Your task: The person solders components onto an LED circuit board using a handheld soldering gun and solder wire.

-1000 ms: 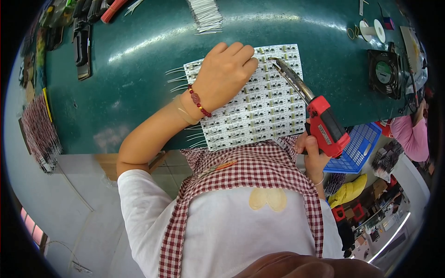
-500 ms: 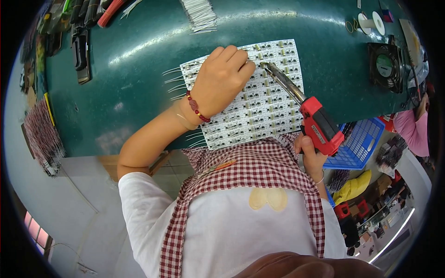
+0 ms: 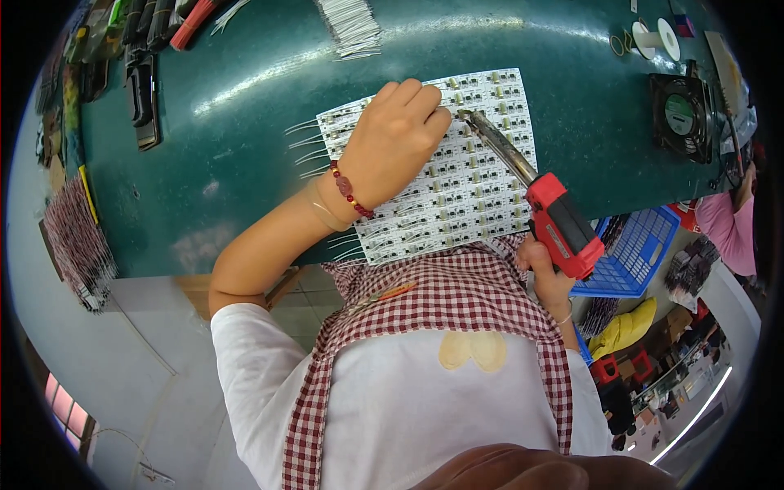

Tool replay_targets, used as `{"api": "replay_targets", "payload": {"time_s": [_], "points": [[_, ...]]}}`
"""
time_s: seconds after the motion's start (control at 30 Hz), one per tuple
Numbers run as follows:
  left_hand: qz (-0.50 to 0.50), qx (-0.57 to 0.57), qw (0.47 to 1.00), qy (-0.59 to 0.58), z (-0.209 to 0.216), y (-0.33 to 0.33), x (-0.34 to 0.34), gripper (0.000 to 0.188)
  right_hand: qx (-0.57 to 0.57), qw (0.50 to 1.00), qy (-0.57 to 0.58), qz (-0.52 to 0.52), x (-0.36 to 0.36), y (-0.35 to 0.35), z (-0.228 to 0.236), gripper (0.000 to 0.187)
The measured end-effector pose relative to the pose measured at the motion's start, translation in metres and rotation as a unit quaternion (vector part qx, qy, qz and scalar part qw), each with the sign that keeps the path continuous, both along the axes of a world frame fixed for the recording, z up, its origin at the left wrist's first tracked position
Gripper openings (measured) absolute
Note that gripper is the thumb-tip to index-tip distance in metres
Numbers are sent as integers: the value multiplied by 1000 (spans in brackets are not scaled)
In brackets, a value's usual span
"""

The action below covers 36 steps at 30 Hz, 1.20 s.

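Observation:
A white circuit board panel [image 3: 482, 184] with rows of small components lies flat on the green bench near its front edge. White wires [image 3: 305, 139] stick out past its left side. My left hand [image 3: 398, 140] rests over the panel's upper middle with the fingers curled closed; the fingertips are hidden, so whatever they pinch cannot be made out. A red and black soldering gun [image 3: 563, 224] sits in my right hand [image 3: 545, 273], whose fingers wrap round its handle below the panel's right corner. Its metal tip reaches up-left to the board, just right of my left fingers.
A bundle of white wires [image 3: 351, 28] lies beyond the panel. At the right stand a black fan [image 3: 680, 117] and a white spool [image 3: 656, 37]. Tools and wire bundles [image 3: 145, 94] crowd the far left. A blue basket [image 3: 633, 253] and a co-worker's pink sleeve [image 3: 727, 229] are at the right.
The soldering gun's body has tilted very slightly to the left, its tip staying near the same spot. My left hand has barely shifted to the right.

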<state>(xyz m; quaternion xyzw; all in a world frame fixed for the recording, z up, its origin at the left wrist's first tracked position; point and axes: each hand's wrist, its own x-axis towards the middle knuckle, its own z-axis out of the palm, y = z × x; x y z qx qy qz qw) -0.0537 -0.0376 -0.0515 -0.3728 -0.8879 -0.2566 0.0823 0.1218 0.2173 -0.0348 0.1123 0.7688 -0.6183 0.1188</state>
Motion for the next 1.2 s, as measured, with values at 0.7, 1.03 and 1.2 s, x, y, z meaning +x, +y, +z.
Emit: {"api": "replay_targets", "payload": {"time_s": [0.7,1.03,1.2], "points": [[1,-26,998,64,-6,-1,6,23,2,1000,0,-19,6,-4,0,29],[-5,-36,997,61,-4,1,5,24,41,999,16,1,9,-1,-2,26],[2,-45,997,63,-3,1,7,23,-24,998,4,-63,1,-11,8,30]]}}
